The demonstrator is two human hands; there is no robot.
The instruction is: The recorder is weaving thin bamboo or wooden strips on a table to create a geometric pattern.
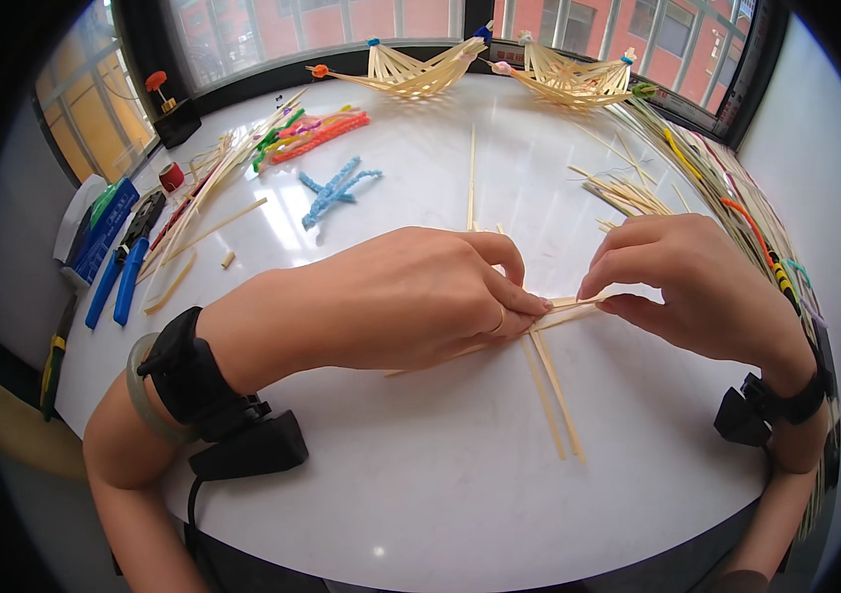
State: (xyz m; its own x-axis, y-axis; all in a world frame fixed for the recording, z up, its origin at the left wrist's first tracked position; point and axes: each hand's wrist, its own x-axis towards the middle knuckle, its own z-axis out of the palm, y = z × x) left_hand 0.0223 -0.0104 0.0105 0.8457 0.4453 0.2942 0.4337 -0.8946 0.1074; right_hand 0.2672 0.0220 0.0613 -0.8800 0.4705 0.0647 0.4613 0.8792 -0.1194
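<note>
Several thin pale bamboo strips (554,395) cross each other on the white table in front of me. My left hand (430,296) lies over the crossing, its fingertips pressing the strips down; most of the crossing is hidden beneath it. To its right, my right hand (682,282) pinches the end of a strip (569,313) between thumb and fingertips, a little above the tabletop. Other strip ends stick out toward the near edge, to the left under my palm, and away from me past my left fingers.
Woven bamboo pieces (415,74) with coloured ends stand at the back. Blue twisted pipe cleaners (336,190) lie mid-table, with coloured ones (321,135) behind. Blue-handled pliers (122,282) and loose strips are at left. A long strip bundle (717,183) lines the right edge.
</note>
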